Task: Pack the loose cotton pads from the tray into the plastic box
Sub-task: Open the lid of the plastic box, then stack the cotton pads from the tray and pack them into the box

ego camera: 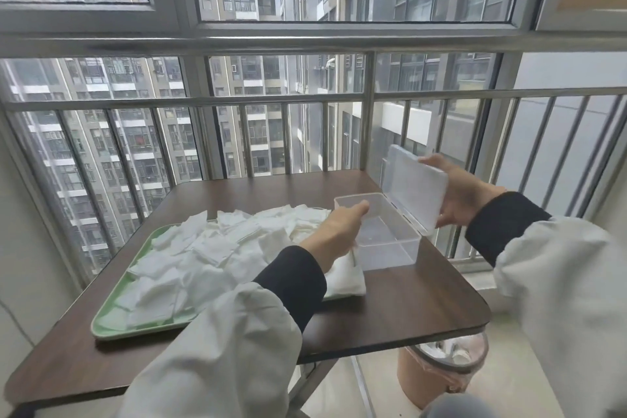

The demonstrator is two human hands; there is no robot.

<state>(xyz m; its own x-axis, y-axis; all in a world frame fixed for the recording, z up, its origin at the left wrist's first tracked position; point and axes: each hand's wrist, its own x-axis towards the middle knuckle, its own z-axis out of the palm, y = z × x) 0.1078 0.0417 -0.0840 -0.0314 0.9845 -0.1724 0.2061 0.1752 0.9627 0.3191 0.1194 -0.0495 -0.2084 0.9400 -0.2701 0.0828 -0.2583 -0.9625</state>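
We see 2 containers on the table (407,299). The tray (112,326), pale green, is heaped with loose white pads (210,248). They lie overlapped and crumpled, hiding most of its floor, and a few hang over its far rim. The box (390,254) is clear plastic and stands just right of the tray, near the table's right edge. Through its walls we see a bare floor with no pads in it. A thick wad of pads lies at the tray's near right corner, against the box's near left corner.

The box's mouth faces up. Its long axis runs away from us toward the railing (271,98), while the tray's long axis runs from near left to far right. The lid (412,193) is hinged along the box's right long side and stands raised – roughly upright, leaning a little outward to the right, with its hollow side toward the box.

The right hand (464,193) grips the lid's free edge, fingers curled over the top and the thumb under the lower corner. The left hand (336,227) reaches over the tray to the box's left wall, a finger stretched along the rim – its back hides the rest, so we cannot tell whether it clasps the wall or only rests there.

Below the table's right corner stands 1 brown bin (437,373) with white scraps inside.
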